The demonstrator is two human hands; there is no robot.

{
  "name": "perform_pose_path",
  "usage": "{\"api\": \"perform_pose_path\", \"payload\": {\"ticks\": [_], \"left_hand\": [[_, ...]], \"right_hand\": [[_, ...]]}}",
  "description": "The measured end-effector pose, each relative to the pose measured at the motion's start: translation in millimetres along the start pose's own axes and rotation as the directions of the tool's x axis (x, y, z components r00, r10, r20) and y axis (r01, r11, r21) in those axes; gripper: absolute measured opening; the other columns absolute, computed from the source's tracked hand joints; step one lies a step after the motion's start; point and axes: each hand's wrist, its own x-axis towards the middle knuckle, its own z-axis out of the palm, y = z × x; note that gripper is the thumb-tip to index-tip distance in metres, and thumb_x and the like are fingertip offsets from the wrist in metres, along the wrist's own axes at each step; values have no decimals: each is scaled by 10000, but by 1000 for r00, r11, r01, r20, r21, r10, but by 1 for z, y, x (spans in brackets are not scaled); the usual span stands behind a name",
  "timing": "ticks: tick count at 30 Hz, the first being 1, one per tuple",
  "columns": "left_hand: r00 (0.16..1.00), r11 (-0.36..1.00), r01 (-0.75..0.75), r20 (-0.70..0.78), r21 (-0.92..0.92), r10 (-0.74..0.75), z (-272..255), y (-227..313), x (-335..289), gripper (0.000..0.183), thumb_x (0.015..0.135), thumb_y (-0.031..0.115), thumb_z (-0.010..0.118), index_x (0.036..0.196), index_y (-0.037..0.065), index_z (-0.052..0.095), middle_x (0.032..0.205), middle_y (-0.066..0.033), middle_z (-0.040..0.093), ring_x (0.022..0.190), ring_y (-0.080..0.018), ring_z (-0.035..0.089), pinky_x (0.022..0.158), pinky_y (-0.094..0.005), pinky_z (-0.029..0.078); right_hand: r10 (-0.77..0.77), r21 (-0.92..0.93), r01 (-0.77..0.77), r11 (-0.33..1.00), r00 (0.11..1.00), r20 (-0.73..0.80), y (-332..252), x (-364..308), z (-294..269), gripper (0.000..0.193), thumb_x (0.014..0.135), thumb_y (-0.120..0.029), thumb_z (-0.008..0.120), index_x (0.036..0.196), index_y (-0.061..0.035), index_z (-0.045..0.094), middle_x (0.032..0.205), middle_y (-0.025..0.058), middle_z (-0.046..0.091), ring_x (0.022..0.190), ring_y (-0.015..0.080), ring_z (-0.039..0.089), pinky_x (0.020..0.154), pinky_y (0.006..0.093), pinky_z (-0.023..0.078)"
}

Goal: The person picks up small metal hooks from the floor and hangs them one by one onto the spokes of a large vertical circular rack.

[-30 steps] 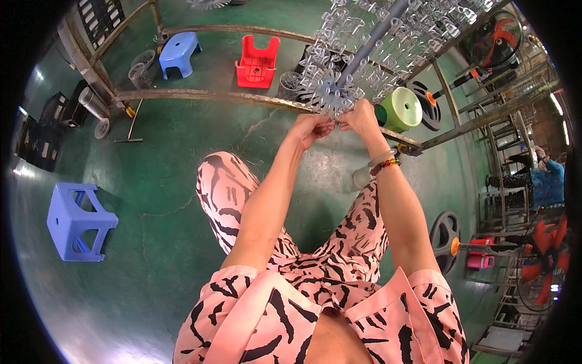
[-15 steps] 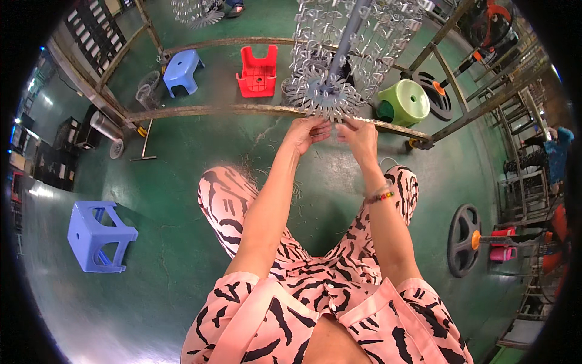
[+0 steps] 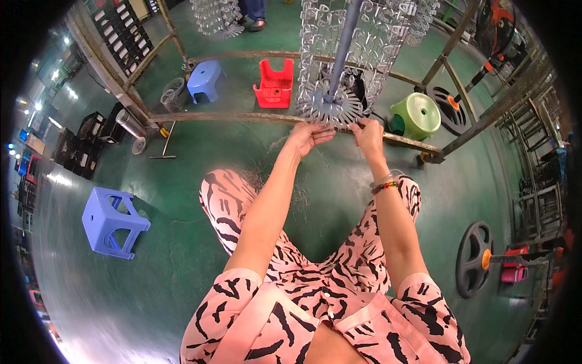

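Observation:
A round rack of silvery metal hooks hangs at the top centre, around a grey pole. Just under the rack's lower rim is my left hand, palm turned inward and fingers stretched to the right, touching or very near the prongs. My right hand is at the rim's right side, thumb and fingertips pinched together. Whatever lies in that pinch is too small to make out. Both forearms reach forward over my knees.
A worn metal frame bar runs across behind my hands. Stools stand about: blue, red, green and, at left, another blue one. A black wheel-shaped base is at right. Thin scraps litter the floor.
My hands have moved slightly apart, the right one rightward along the rack's rim, its fingers now pinched. The whole view has shifted a little, and more hooks show at the upper right.

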Motion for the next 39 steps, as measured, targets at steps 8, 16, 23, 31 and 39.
{"api": "perform_pose_path", "payload": {"ticks": [8,16,23,31,39], "left_hand": [[965,911,232,-200,342,-170,10,-16,-57,374,826,244,668,1009,-65,564,891,-132,643,770,-220,648,648,-302,543],[690,288,-341,30,895,723,90,-30,-76,214,803,152,662,903,-35,640,749,-103,651,599,-131,599,541,-258,471],[646,106,-303,123,947,753,91,-40,-81,157,778,117,664,885,6,638,786,-113,618,646,-232,596,609,-318,469],[469,-88,-385,277,919,838,77,-49,-86,107,791,47,641,877,-8,611,822,-148,626,666,-260,613,600,-331,479],[529,133,-451,144,883,836,85,-39,-93,126,811,78,648,890,-17,621,776,-83,647,624,-129,599,565,-271,474]], "right_hand": [[84,66,-90,994,992,96,-14,-21,0,209,758,-168,663,840,25,667,734,226,627,749,379,622,681,408,486],[-24,120,16,993,997,73,-11,-61,0,191,799,-219,636,880,-52,681,776,182,644,725,349,628,642,388,484],[-71,87,66,994,996,62,-20,-73,-32,325,738,-229,711,994,-33,668,795,172,661,664,274,646,610,335,489],[-14,188,2,982,998,62,-69,-67,-46,221,754,-222,679,865,-31,692,703,163,644,612,241,629,583,317,475],[-153,60,152,987,988,3,-43,-71,-49,291,814,-237,648,951,19,674,732,40,666,586,99,592,522,214,451]]}}
